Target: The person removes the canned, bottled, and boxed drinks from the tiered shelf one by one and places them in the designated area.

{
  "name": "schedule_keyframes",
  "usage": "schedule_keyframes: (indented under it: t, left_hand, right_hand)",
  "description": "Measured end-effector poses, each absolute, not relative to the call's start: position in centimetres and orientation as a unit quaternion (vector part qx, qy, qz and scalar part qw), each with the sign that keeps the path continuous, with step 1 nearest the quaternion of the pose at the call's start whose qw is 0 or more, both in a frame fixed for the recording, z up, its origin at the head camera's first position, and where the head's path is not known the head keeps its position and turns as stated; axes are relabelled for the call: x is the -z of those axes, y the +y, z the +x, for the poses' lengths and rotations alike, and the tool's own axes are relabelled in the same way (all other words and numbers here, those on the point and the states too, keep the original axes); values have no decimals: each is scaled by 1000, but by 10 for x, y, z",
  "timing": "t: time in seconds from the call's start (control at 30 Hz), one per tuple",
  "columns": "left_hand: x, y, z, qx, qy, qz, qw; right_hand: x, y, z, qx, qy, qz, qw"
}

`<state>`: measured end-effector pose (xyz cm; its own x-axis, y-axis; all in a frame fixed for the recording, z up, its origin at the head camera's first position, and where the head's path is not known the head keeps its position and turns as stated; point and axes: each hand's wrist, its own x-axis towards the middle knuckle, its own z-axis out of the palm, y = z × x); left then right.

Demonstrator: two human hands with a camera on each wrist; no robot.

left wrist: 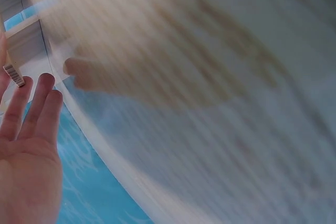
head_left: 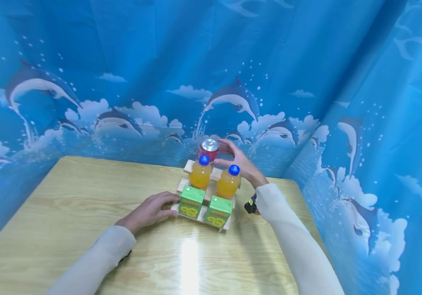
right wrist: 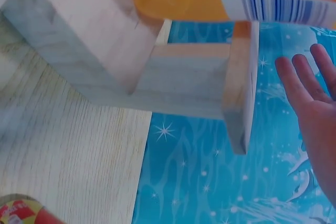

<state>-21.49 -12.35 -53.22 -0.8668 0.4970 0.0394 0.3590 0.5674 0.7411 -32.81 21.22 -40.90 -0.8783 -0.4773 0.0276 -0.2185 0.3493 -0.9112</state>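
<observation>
A small stepped wooden rack (head_left: 182, 185) stands on the table. Two green juice cartons (head_left: 190, 200) sit on its lowest step, and two orange-juice bottles with blue caps (head_left: 200, 174) on the middle one. A red soda can (head_left: 208, 150) is upright at the top, partly hidden by a bottle. My right hand (head_left: 242, 163) curves beside the can, thumb and fingertips at its right edge; contact is unclear. In the right wrist view its fingers (right wrist: 304, 80) are extended. My left hand (head_left: 156, 209) touches the rack's left end with fairly straight fingers (left wrist: 44, 103).
The wooden table (head_left: 96, 192) extends left and in front of the rack. A blue dolphin-print curtain (head_left: 141, 82) hangs behind and at the right. A red and yellow object (right wrist: 23, 212) shows at the right wrist view's lower corner.
</observation>
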Motion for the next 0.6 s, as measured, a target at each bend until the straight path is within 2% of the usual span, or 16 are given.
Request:
schedule_keyframes:
  t: [0.37, 0.6]
  left_hand:
    - [534, -122, -214, -390, 881, 257, 71]
    - [533, -123, -214, -386, 883, 258, 67]
  right_hand:
    - [407, 206, -329, 519, 817, -194, 159]
    - [403, 202, -333, 514, 807, -214, 195]
